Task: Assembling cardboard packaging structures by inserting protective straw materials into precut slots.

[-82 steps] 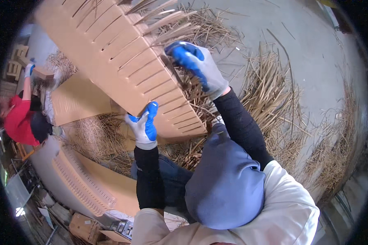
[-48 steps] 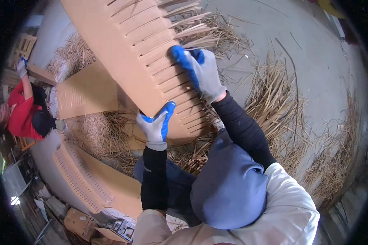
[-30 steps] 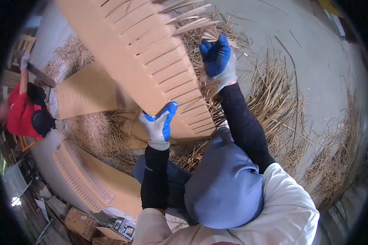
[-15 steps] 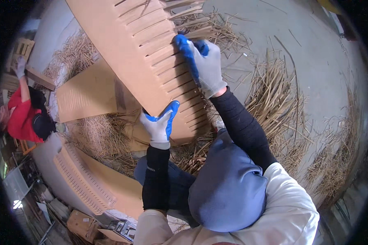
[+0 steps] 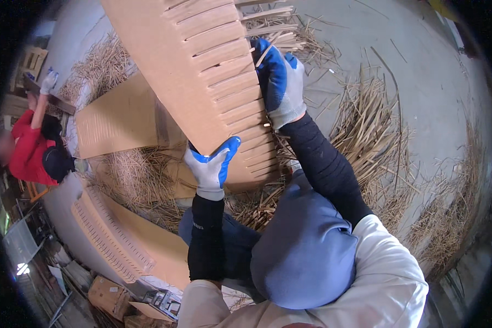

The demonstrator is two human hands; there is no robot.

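A long brown cardboard sheet [image 5: 169, 60] slants across the upper middle, its right side cut by a row of parallel slits. My left hand [image 5: 210, 165], in a white glove with blue coating, grips the sheet's near edge, the thumb on top and the other fingers mostly hidden beneath. At the slit side, my gloved right hand [image 5: 281, 79] has its fingers curled round the ends of the cardboard strips, and one thin strip shows by the fingertips. Beyond that hand, several loose strips [image 5: 270, 24] stick out from the edge.
Piles of thin brown strips [image 5: 366, 126] lie right of me and under the sheet. Another cardboard piece [image 5: 117, 120] rests at left, with slit sheets [image 5: 147, 246] below it. A person in red [image 5: 27, 142] works at far left, near a cardboard box [image 5: 109, 297].
The cardboard sheet has shifted slightly right. My right hand has turned and moved a little right, its fingers now curled at the strip ends. My left hand keeps its grip, almost unmoved.
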